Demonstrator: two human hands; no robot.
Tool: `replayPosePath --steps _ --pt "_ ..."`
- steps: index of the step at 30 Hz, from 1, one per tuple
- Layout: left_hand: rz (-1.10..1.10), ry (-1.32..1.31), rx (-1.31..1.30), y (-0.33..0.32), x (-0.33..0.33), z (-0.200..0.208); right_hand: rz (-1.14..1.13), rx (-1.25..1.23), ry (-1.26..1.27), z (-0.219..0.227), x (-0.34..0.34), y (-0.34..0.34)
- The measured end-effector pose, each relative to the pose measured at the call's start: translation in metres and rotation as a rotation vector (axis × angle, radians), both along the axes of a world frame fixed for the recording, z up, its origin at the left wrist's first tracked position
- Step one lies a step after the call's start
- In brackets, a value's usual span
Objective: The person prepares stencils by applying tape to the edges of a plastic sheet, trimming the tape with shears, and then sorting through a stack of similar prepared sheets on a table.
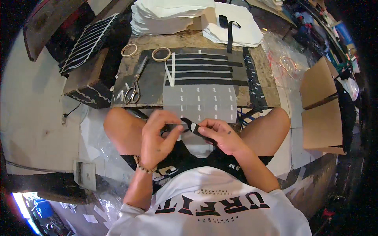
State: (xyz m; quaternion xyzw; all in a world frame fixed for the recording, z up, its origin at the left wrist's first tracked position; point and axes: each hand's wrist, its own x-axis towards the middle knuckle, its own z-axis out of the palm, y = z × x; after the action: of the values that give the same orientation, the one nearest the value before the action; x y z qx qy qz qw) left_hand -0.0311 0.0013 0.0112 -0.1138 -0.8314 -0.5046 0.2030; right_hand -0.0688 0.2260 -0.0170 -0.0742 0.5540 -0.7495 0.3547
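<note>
"Progress?"
"Upper left: scissors, one pair, lying unused. Upper centre: black strips, several, in rows on a grey sheet. Seemingly partway; one black band is off the sheet."
"Hands?"
"Left hand, left of centre: blurred, fingers bent beside the band; grip, cannot tell. Band: frame centre, between the hands. Right hand, right of centre: pinching the band."

Both bare forearms slant inward toward the black strip, the left hand slightly blurred just to its left with thumb and fingers curled toward it, the right hand pinching it from its right.
</note>
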Motion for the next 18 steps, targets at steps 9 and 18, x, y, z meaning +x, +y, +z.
replayPosePath --steps 9,18 --pt "-0.027 0.051 -0.199 0.022 0.009 -0.007 -0.103 0.035 0.006 -0.008 0.008 -0.006" --pt "0.000 -0.126 -0.061 0.035 0.013 -0.012 -0.159 0.053 0.087 -0.018 0.014 -0.003"
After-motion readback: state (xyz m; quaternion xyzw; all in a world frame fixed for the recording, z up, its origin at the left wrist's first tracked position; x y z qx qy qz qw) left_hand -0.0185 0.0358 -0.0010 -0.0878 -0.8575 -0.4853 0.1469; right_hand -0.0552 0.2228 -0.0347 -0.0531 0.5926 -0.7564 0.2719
